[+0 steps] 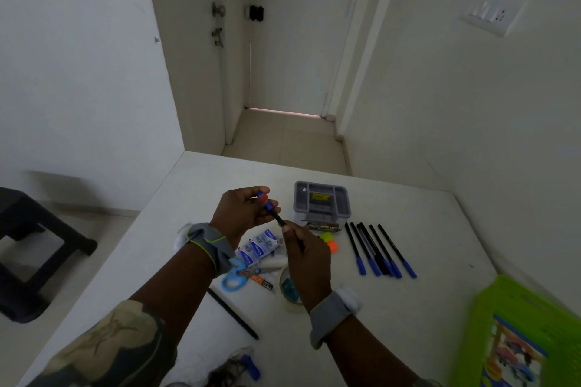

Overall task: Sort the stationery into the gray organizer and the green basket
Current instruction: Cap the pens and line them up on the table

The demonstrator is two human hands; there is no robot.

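A camouflage sleeve (103, 345) fills the near left corner, and from it the left hand (243, 214) rises with its fingers curled round the blue-capped end of a pen (273, 210), while the right hand (306, 256) pinches the black barrel lower down, so the pen is held in the air between both, above the clutter and just short of the gray organizer (322, 203). The pen looks light, stiff and smooth; a hold at mid-barrel should steer it best, and the cap may be only a push fit, so pulling there could part it. A row of pens (379, 250) lies on the white surface (408, 308) to the right of the organizer, near highlighters (330, 242). Blue-handled scissors (234, 276), small boxes (256, 250) and what seems to be a tape roll (289, 289) lie under the wrists. The green basket (515, 333), blurred, sits at the right edge. Beyond are white walls, a closed door (301, 41) and a dark stool (34, 248).
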